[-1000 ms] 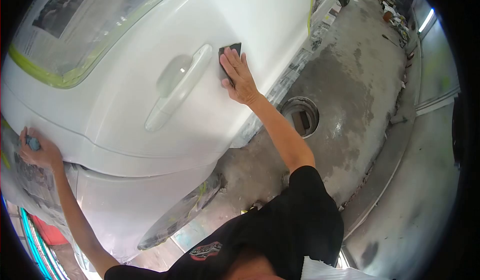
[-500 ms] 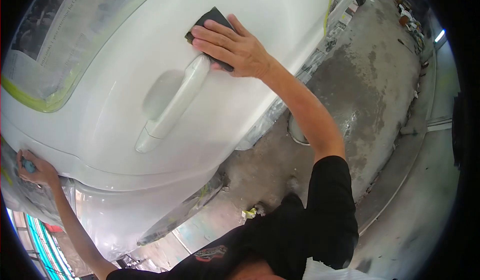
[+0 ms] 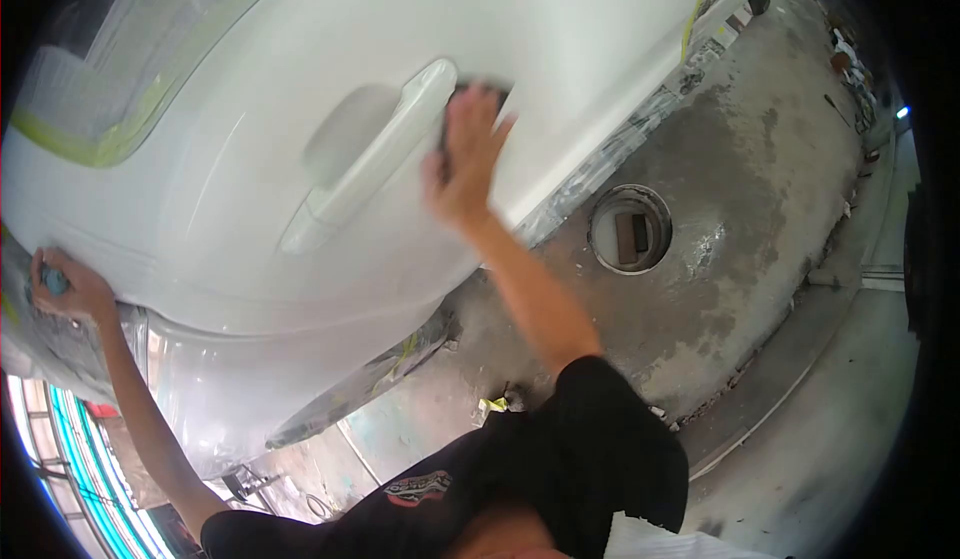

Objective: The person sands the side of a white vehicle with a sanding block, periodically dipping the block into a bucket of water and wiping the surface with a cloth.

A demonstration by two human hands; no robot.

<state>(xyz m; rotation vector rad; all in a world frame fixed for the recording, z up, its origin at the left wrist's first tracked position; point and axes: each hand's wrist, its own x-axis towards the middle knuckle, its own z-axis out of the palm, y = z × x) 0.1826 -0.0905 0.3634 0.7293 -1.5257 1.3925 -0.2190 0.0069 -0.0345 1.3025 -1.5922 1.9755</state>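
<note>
A white car door (image 3: 240, 89) with a white door handle (image 3: 375, 159) fills the upper left. Beside the handle's upper end, my right hand (image 3: 466, 169) presses a dark piece of sandpaper (image 3: 498, 93) against the panel. This hand is smeared by motion and covers most of the sandpaper. At the far left, my left hand (image 3: 88, 291) rests at the body's lower edge, its fingers curled around a small blue-grey lump (image 3: 54, 280) whose kind I cannot make out.
Yellow masking tape (image 3: 100, 154) and plastic film edge the window. Taped paper (image 3: 660, 114) runs along the panel's right edge. A round bucket (image 3: 632, 229) with dark and brown blocks inside stands on the wet, stained floor (image 3: 740, 189).
My right hand has moved down past the handle's upper end with the sandpaper, and its fingers now point more upward. The bucket has come into fuller view. My left hand keeps its hold.
</note>
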